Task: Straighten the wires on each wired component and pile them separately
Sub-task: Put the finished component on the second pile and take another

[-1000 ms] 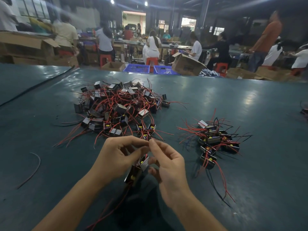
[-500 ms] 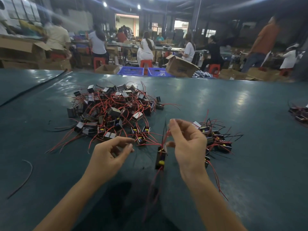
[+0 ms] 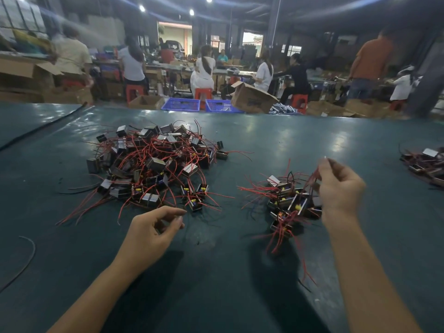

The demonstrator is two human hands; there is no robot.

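table: glossy, smooth | components: shiny metal | boxes: cardboard

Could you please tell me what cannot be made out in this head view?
The right hand: head view, motion blur hides whether it pinches anything.
The small pile: head view, the right hand covers its right side.
The far pile: head view, cut off by the right edge.
The large pile: head view, its own tangle hides the lower parts; markings too small.

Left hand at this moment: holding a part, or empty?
Empty. The left hand has its fingers loosely curled with nothing between them, beside the near edge of the large pile of wired parts.
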